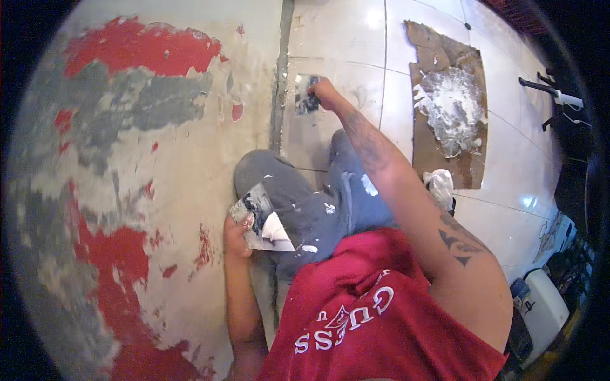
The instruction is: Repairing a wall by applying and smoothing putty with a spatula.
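My left hand [237,237] is closed on a flat metal filling blade [258,203] smeared with dark residue. A lump of white putty [274,228] sits on that blade, over my grey-trousered thigh. My right arm reaches forward, and my right hand [325,93] grips a second flat, rectangular putty blade [306,95] with dark smears. It is over the pale floor tiles, close to the foot of the wall; whether it touches the tiles I cannot tell. On my left stands the wall [184,152], with beige, grey and red patches.
A worn brown cardboard sheet [438,51] carrying spread white putty [450,111] lies on the tiles to the right. A crumpled whitish bag [440,185] is beside its near end. Farther right are a black-legged object [540,86] and a white container [545,311].
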`<state>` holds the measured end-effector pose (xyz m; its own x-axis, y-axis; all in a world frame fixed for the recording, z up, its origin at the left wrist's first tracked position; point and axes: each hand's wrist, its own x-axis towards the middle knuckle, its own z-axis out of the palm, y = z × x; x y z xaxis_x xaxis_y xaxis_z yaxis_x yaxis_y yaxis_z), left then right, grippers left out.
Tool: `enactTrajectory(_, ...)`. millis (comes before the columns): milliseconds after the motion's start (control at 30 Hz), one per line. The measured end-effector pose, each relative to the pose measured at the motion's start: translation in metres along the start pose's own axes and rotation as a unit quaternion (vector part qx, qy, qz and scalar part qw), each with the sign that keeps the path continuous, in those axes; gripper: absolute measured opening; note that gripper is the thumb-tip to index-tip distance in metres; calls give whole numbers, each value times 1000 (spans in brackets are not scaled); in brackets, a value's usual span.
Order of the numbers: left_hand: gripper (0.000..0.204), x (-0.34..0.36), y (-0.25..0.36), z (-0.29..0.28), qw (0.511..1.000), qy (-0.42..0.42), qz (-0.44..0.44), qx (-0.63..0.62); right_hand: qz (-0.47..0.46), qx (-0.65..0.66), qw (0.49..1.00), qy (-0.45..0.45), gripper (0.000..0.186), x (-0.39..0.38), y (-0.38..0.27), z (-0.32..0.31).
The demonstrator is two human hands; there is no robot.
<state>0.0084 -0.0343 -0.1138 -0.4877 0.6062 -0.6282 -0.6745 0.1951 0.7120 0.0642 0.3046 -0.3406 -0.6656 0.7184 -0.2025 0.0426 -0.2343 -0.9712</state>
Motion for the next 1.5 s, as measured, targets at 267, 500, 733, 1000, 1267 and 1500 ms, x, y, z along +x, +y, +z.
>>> enactTrajectory(267, 37, 6, 13, -3, 991, 64, -100, 56, 176, 70, 979, 74, 16, 82, 10, 56)
enactTrajectory(500, 35, 4, 29, 12, 974, 99, -138, 147, 137, -67, 986, 62, 23, 98, 24, 67)
enactTrajectory(733, 29, 4, 26, 12, 984, 73, -143, 82, 115, -251, 954, 119, 33, 74, -17, 98)
enactTrajectory(1000, 27, 5, 22, 22, 987, 115, -107, 22, 78, -204, 968, 128, 36, 45, -46, 108)
enactTrajectory(1267, 30, 0, 14, 1, 988, 94, -115, 32, 70, -137, 970, 186, 38, 47, -5, 71)
enactTrajectory(1500, 37, 4, 23, 16, 978, 114, -138, 109, 70, -114, 976, 172, 33, 97, 19, 69)
